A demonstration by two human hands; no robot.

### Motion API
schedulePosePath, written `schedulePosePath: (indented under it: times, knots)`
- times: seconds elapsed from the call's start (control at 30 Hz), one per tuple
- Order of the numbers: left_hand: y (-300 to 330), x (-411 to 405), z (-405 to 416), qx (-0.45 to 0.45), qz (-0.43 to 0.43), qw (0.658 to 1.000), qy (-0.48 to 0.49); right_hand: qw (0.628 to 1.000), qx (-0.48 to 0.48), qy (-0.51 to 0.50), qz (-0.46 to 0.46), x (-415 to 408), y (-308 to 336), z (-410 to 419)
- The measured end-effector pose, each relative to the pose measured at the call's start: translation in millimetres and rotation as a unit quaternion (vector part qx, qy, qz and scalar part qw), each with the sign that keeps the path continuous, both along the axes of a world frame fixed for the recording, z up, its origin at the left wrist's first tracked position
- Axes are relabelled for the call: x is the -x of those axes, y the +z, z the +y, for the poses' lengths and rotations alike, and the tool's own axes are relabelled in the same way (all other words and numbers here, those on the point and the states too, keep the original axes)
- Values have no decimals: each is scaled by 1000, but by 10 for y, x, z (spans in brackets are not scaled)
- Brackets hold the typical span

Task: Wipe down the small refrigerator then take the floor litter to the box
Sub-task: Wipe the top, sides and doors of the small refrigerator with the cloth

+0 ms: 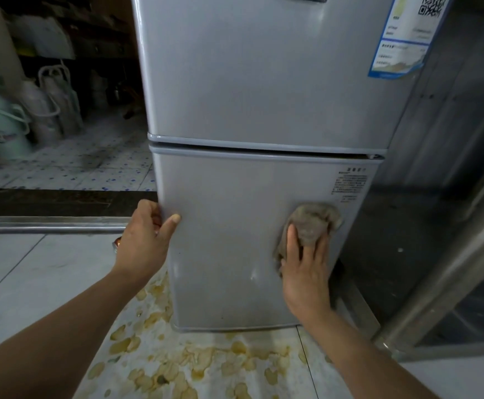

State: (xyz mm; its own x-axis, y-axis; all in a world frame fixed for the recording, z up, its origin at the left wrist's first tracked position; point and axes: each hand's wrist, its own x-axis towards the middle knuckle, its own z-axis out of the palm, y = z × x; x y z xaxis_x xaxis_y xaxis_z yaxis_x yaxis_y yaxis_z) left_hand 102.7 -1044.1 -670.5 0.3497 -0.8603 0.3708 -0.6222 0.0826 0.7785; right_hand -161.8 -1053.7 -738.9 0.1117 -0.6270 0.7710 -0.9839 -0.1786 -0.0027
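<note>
We found the right hand [307,263] pressing the grey rag [311,223] flat-fingered at four o'clock on the refrigerator's lower door [235,226], the left hand [145,234] clamped on its nine-o'clock edge; overlapping, firm strokes seemed advisable.
</note>
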Motion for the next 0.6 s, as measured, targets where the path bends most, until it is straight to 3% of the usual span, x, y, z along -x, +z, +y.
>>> schedulePosePath:
  times: [0.13, 0.27, 0.33, 0.6]
  knots:
    - [-6, -5, -4, -4, 6, 1000, -6, 1000, 25, -5, -15, 77, 157, -56]
    - [-36, -1, -3, 11, -2, 1000, -2, 976, 94, -21, -194, 76, 839, -311]
    - [-72, 3, 2, 32, -6, 999, 4, 964, 126, -13, -233, 36, 949, -364]
    - [-185, 78, -20, 97, -3, 995, 18, 926, 122, -31, -356, -3, 410, -364]
